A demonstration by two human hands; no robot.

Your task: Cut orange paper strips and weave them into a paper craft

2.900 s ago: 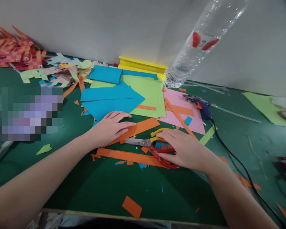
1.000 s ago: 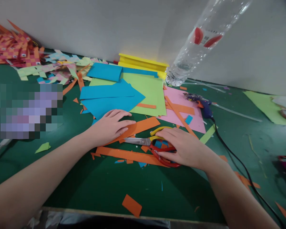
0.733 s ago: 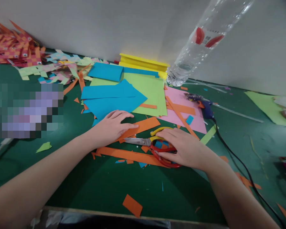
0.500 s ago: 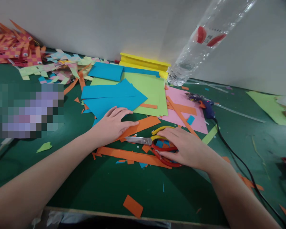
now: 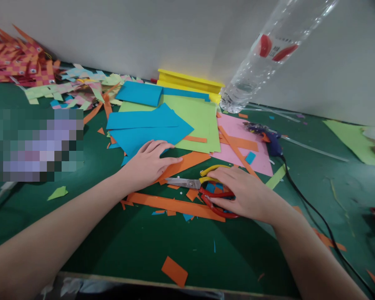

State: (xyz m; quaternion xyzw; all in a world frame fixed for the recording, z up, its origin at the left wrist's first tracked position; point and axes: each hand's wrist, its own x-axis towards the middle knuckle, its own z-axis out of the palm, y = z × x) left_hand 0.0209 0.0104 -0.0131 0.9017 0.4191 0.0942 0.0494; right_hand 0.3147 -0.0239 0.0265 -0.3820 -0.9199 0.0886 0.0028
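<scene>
My left hand [image 5: 148,164] lies over an orange paper strip [image 5: 190,161] with its fingers stretched out, its fingertips by the blue paper [image 5: 143,125]. My right hand [image 5: 242,191] grips a pair of scissors [image 5: 187,183] with one yellow and one red handle. Their blades look closed and point left, the tip close to the left hand and the orange strip. Nearer to me, a second orange strip [image 5: 175,204] lies flat below the scissors. Small orange and blue scraps are scattered around and under the handles.
Green sheets [image 5: 201,121] and a pink sheet [image 5: 262,154] lie behind my hands. A hot glue gun [image 5: 273,143] with a black cord rests at right. A plastic bottle [image 5: 246,75] stands by the wall near folded yellow paper [image 5: 190,81]. Woven red-orange paper shapes [image 5: 25,62] are heaped far left.
The scissors and my right hand have shifted very slightly to the right. My left hand stays in nearly the same place on the orange strip.
</scene>
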